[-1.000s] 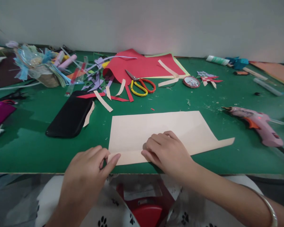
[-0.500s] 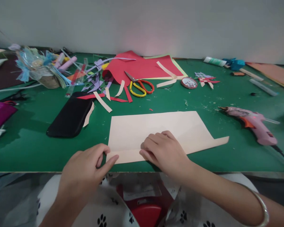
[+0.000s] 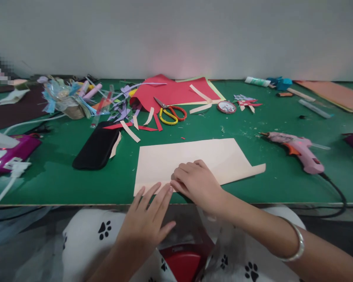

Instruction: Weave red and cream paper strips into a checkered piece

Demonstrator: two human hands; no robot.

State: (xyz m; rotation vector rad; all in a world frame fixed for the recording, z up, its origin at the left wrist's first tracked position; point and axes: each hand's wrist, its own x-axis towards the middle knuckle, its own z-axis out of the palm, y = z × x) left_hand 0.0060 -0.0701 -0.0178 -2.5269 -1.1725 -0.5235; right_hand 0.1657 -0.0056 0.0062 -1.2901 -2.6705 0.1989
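Left hand (image 3: 145,217), having released the corner, spreads on folded cream rectangular paper (image 3: 188,153), likely creasing; right hand (image 3: 197,182) curls, grip unclear

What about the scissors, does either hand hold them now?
No, the left hand and the right hand are at the cream sheet, while the scissors lie farther back.

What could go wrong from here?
Skewed crease: the flap folded along the near side of the cream sheet sticks out past the right edge, so pressing with the right hand might set it crooked.

Slip: the left hand lies with fingers spread rather than pinching, so the fold could shift.

Snag: the glue gun's cord hangs over the table's near edge; a tug could drag it.
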